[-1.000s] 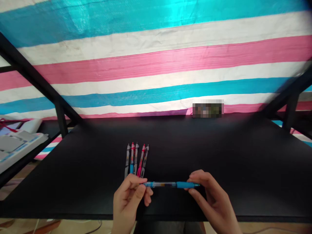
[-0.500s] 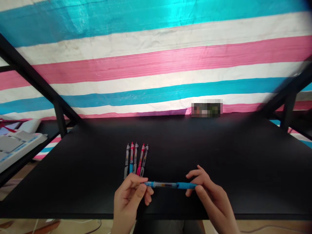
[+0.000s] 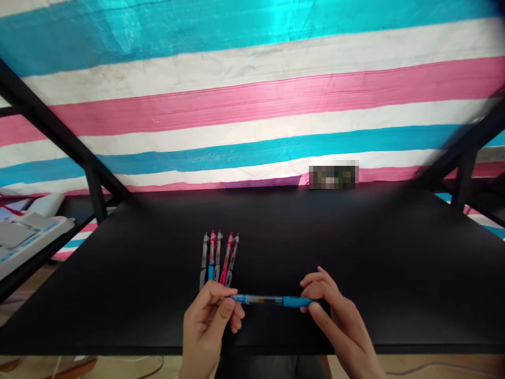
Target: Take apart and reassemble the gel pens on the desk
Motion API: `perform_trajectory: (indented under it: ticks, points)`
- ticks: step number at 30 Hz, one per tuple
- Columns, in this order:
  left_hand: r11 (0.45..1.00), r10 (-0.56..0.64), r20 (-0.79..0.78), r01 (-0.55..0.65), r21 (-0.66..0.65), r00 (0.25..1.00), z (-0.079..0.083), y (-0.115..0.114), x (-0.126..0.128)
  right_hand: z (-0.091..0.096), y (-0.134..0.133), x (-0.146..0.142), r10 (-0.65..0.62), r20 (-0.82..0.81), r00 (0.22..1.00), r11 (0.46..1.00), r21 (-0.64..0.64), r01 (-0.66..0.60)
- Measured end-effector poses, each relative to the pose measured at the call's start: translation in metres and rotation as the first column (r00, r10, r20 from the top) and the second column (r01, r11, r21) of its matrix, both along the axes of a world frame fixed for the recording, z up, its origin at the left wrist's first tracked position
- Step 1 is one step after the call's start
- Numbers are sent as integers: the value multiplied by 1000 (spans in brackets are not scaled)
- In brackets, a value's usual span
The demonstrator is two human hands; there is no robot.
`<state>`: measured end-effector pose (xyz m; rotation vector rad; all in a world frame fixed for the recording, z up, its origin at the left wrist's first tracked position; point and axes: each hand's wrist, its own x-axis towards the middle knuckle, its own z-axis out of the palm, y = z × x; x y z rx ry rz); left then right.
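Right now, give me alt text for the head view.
A left hand pinches one end of a clear-barrelled, blue-gripped pen held crosswise over a black tabletop, with the right hand at the pen's other end. Farther off lie five more pens; a blue, white and pink striped sheet rises behind.

Left hand [image 3: 209,322] pinching with thumb and forefinger, other fingers curled, right hand [image 3: 340,318] opposite, thumb and bent fingers drawn together

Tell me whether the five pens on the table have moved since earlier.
No. The five pens keep the same spacing and place on the black table, judged against the pixelated object at its back edge.
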<state>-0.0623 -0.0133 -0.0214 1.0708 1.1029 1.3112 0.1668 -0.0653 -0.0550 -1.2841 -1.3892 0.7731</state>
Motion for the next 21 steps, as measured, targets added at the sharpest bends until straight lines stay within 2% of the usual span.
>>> perform_trajectory:
  ticks: [5,10,12,15,17,21]
  points:
    - [989,91,-91,-79,123,992,2,-8,6,-2,-2,3,17,-53,998,1000,-10,-17]
    - [948,240,-135,-202,248,961,2,-17,22,-1,0,4,-5,-129,992,1000,20,8]
    - [928,320,-130,-283,241,939,0,-20,31,2,2,2,-20,-132,991,999,36,25]
    - [911,402,-64,-392,131,913,-4,-23,49,7,5,0,-40,-73,997,998,43,44]
    - [909,408,-2,-406,96,913,-4,-23,62,9,6,0,-34,-31,999,998,43,35]
    - [930,289,99,-304,208,952,4,-20,83,8,6,2,18,31,999,999,47,-19]
